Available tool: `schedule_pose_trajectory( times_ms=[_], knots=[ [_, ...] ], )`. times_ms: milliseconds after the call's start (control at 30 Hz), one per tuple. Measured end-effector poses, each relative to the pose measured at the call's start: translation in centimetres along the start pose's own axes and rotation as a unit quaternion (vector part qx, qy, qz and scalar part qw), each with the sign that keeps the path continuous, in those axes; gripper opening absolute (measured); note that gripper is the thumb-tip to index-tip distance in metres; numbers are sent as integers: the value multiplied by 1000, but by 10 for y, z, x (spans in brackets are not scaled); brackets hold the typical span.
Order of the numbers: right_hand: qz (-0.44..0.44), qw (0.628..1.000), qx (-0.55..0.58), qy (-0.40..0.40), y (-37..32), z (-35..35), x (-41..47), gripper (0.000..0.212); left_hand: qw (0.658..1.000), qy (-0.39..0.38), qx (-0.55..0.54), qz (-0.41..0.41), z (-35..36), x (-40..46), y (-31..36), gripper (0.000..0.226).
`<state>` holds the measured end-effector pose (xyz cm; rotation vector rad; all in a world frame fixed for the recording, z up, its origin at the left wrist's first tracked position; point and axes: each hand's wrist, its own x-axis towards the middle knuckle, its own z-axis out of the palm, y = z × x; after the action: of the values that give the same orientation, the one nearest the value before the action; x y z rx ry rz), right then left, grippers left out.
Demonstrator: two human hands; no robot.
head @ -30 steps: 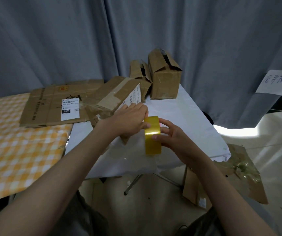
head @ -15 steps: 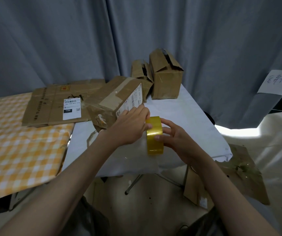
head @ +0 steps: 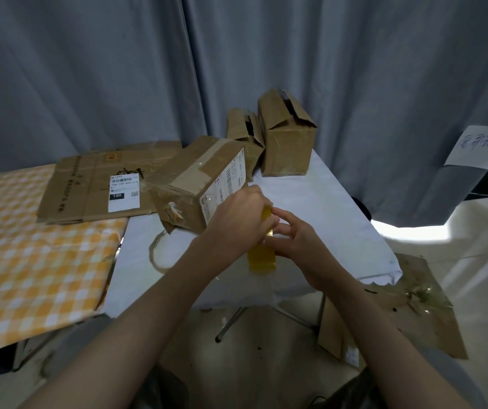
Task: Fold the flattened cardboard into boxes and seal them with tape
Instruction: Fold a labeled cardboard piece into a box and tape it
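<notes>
Both hands gripping yellow tape roll (head: 262, 256) between them, left hand (head: 237, 219) above, right hand (head: 297, 243) beside

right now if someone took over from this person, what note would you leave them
Left hand: grips the upper part of the yellow tape roll.
Right hand: holds the roll from the other side, fingers picking at its top, probably hunting for the tape end.
Things: roll held over the near edge of the white table. Folded box with a shipping label lies just behind the hands. Two more boxes stand at the far end, top flaps loose. Flattened cardboard lies to the left.
Done: three boxes folded.
Left: free the tape end, seal the boxes, fold the flat cardboard.
</notes>
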<state>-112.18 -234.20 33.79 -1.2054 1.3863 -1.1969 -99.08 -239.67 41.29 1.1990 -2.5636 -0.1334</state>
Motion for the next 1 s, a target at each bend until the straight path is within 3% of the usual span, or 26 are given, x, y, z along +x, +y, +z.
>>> schedule_pose_trajectory(
  times_ms=[133,333,533,767,1000],
  knots=[
    [-4,1000,-19,-7,0,0,1,68,998,35,-18,-56,3,-3,1,32],
    [-9,992,-67,-105,-2,2,1,87,993,93,-48,-61,2,-11,-10,27],
    [-12,994,-45,-96,0,3,0,81,987,112,-84,-78,7,-12,-8,15],
    [-17,995,-57,-76,0,2,-2,84,988,114,-79,-62,20,-10,-6,17],
    [-18,994,-55,-88,1,0,-2,85,975,209,-77,-14,43,-18,-15,13]
  ],
)
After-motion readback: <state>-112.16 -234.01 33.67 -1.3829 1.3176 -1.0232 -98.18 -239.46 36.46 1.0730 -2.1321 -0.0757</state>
